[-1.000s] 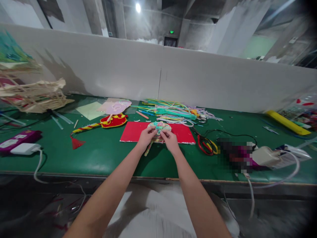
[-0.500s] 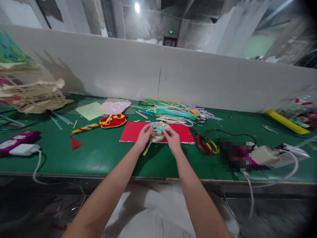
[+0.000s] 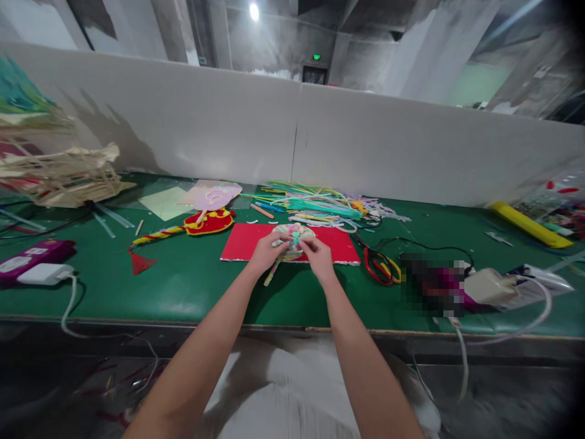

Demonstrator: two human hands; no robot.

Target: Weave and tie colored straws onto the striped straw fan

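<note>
A pastel striped craft piece shaped like a small round hand fan (image 3: 282, 229) lies over a red board (image 3: 242, 239), its twisted handle (image 3: 269, 278) pointing toward me and to the left. Pink and teal decoration covers its middle. My left hand (image 3: 269, 251) reaches across the fan's left side, fingertips pinched at the teal piece (image 3: 296, 235). From the other side my right hand (image 3: 317, 252) pinches at that same teal piece with thumb and forefinger. Between the fingertips the exact hold is partly hidden.
Behind the board lies a pile of pastel pipe cleaners (image 3: 315, 202). A red and yellow fan (image 3: 208, 223) with a tassel is to the left. Pliers (image 3: 381, 268) with red and yellow handles lie at right. Charger cables (image 3: 462, 353) hang over the table's front edge.
My left hand has moved right, from the fan's left edge to its middle. My right fingers have shifted slightly at the teal piece. The fan stays in about the same place.
</note>
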